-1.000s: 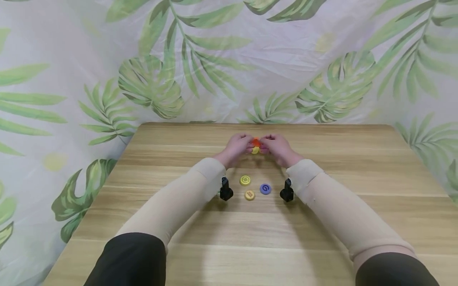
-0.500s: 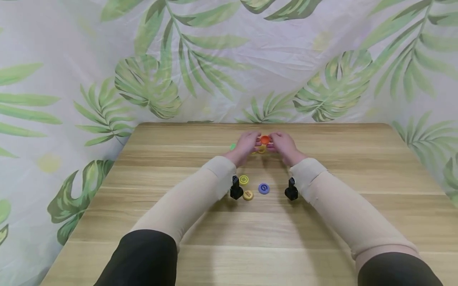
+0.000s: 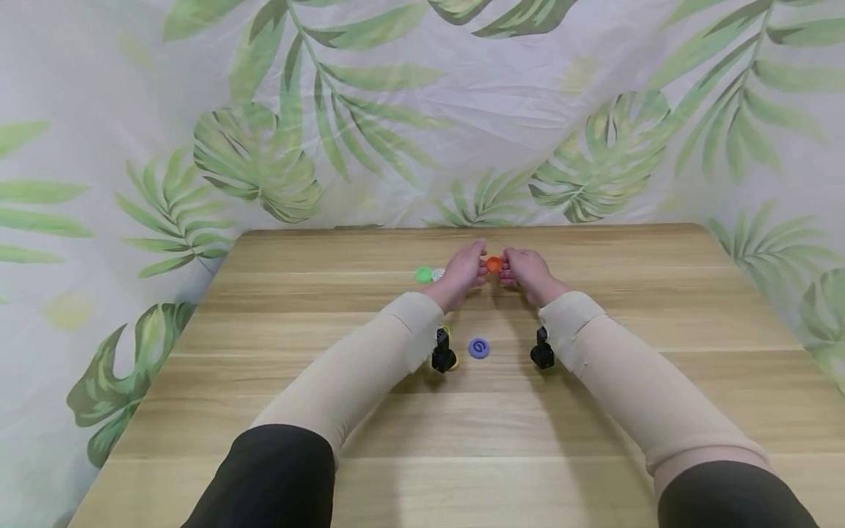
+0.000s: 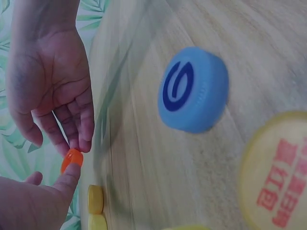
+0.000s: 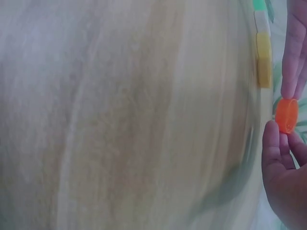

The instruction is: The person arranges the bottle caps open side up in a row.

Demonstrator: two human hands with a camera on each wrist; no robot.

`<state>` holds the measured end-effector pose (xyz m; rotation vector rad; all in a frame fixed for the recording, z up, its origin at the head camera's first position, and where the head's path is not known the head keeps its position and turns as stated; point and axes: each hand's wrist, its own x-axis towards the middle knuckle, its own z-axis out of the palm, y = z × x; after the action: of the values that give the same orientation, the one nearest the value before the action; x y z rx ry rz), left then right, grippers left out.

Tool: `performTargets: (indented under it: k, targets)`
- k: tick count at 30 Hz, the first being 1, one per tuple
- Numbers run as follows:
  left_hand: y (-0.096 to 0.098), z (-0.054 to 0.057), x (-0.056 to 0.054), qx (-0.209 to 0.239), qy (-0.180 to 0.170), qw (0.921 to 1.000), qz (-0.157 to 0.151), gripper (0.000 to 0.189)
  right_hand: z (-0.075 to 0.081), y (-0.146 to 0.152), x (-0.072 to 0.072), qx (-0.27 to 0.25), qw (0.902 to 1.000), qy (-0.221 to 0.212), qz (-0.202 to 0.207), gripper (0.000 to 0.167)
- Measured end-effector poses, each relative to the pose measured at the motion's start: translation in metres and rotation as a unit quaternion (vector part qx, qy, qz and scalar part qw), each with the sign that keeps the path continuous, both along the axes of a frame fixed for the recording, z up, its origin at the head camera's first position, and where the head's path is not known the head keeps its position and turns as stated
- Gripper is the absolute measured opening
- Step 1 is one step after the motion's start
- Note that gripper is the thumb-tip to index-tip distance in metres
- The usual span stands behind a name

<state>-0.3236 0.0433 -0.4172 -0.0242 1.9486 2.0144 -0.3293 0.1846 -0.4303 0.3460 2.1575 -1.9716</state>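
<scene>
An orange bottle cap (image 3: 494,265) is between my two hands, touched by fingertips from both sides. In the right wrist view the cap (image 5: 286,116) appears higher than the row of caps at the back. My left hand (image 3: 463,275) reaches it with straight fingers, and its index finger meets the cap's side in the left wrist view. From the other side my right hand (image 3: 530,273) touches the cap with loosely extended fingertips, palm visible in the left wrist view (image 4: 55,72). Left of the hands lie a green cap (image 3: 424,275) and a white cap (image 3: 439,274).
Two yellow caps (image 5: 264,60) continue the row, hidden behind my left hand in the head view. A blue cap (image 3: 479,348) lies nearer, beside a tan cap with red print (image 4: 280,177). Black cameras (image 3: 444,352) hang from both wrists. A leaf-patterned cloth (image 3: 370,132) stands behind the table.
Both hands have shifted right with the orange cap and moved slightly apart. The green and white caps have come into view left of the left hand; the left wrist camera now covers the nearer yellow caps.
</scene>
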Motion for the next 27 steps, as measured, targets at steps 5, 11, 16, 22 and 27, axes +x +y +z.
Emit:
performTargets:
  k: [5, 11, 16, 22, 27]
  targets:
    - [0.004, 0.000, 0.003, 0.002, -0.013, 0.9997, -0.019, 0.059, -0.001, 0.005, 0.000, 0.006, 0.9998, -0.010, 0.015, 0.033]
    - [0.007, -0.002, 0.003, 0.002, -0.027, 0.9990, -0.037, 0.059, -0.002, 0.008, 0.000, -0.003, 0.9994, -0.028, 0.018, 0.027]
    - [0.000, 0.002, -0.001, 0.017, -0.057, 0.9971, -0.048, 0.058, -0.002, 0.010, -0.003, -0.001, 0.9991, -0.036, 0.021, 0.020]
    - [-0.026, 0.007, -0.007, 0.041, -0.053, 0.9973, -0.032, 0.060, -0.005, 0.008, -0.006, 0.024, 0.9987, -0.039, 0.024, 0.023]
    - [-0.050, 0.009, -0.007, 0.045, -0.047, 0.9979, -0.002, 0.060, -0.005, 0.005, -0.006, 0.046, 0.9975, -0.044, 0.030, 0.024]
